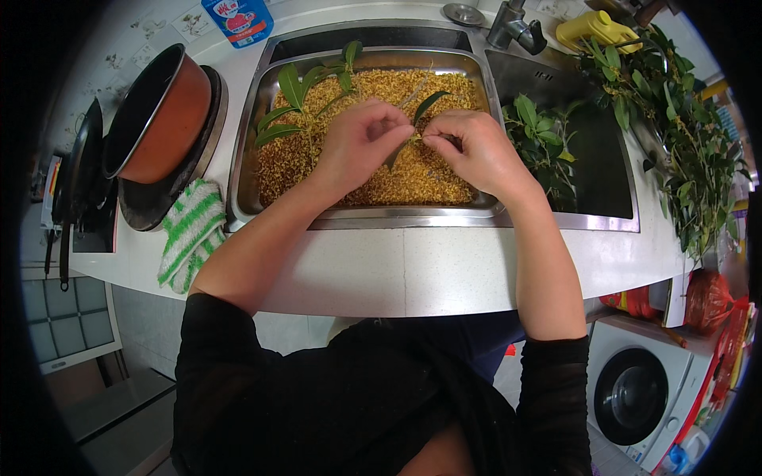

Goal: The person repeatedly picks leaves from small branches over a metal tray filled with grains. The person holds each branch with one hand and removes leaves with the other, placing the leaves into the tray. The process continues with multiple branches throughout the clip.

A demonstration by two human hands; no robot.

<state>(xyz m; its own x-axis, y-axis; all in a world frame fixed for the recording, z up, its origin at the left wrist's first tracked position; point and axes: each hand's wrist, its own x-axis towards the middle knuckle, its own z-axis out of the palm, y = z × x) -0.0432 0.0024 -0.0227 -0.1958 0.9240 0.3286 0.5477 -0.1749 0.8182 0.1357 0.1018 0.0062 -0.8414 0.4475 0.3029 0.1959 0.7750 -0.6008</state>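
Note:
A stainless steel tray (364, 213) rests over the left sink basin, spread with small golden-yellow blossoms (411, 190). Above it, my left hand (366, 143) has thumb and forefinger pinched by a thin twig with a dark green leaf (430, 106). Close on its right, my right hand (467, 146) pinches at the same twig; the fingertips of both hands nearly meet. The exact grip points are partly hidden by the fingers. A leafy sprig (290, 89) lies across the left part of the tray. More leafy branches (545, 140) stand in the right sink basin.
A pile of leafy branches (690, 172) covers the right counter. A faucet (515, 30), a yellow bottle (595, 30) and a blue detergent pouch (241, 21) stand behind. On the left are an orange-brown pot (172, 119) and a green-striped cloth (191, 232). A washing machine (640, 387) stands lower right.

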